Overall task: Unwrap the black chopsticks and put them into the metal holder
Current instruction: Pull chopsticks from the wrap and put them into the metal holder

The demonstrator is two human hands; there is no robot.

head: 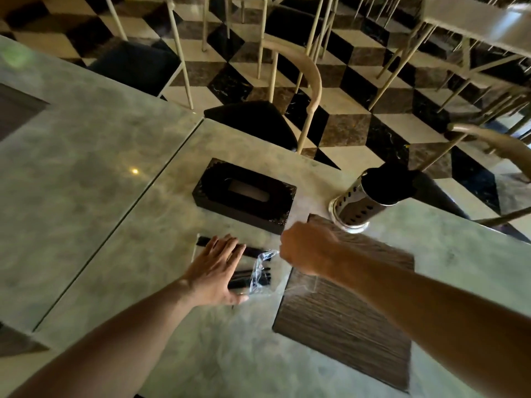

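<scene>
Black chopsticks (253, 275) lie in a bundle on the marble table, partly inside a clear plastic wrapper (261, 271). My left hand (217, 271) rests flat on the bundle with fingers spread, hiding its middle. My right hand (306, 248) is curled just right of the wrapper's torn end; whether it pinches the plastic is not visible. The perforated metal holder (359, 206) stands at the far right of the table with dark chopsticks filling its mouth.
A black tissue box (244, 193) sits just behind the chopsticks. A dark wood-grain panel (344, 311) is set in the table under my right forearm. Chairs with dark seats (253, 122) stand beyond the table edge on a checkered floor.
</scene>
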